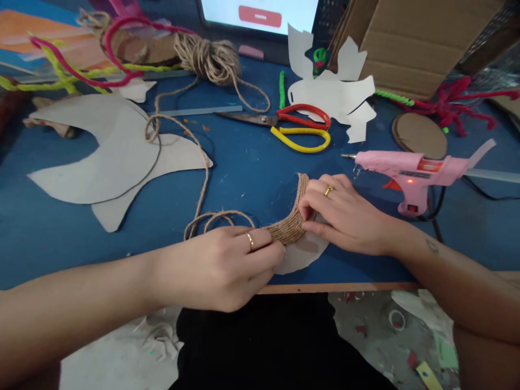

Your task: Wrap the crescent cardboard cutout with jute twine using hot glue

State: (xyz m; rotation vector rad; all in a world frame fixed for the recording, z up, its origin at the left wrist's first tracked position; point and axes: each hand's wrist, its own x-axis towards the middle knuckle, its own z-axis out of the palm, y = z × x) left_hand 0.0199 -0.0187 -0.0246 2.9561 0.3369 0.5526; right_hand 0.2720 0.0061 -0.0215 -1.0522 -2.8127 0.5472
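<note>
A curved band of twine rows [289,229] lies on a grey card piece [303,257] at the table's front edge. My left hand [231,262], with a gold ring, is closed on the left end of the twine band. At the band's right side, my right hand [345,214] pinches its edge, thumb and forefinger together. Loops of loose twine [221,215] lie just behind my left hand and run back to a twine bundle [211,58]. Both hands cover parts of the band and the card.
Scissors [284,123] with red and yellow handles lie behind the hands. A pink glue gun [410,176], its light lit, rests to the right. Grey card shapes [109,146] lie left; white cutouts [333,95], cardboard [422,43] and a screen [260,16] are at the back.
</note>
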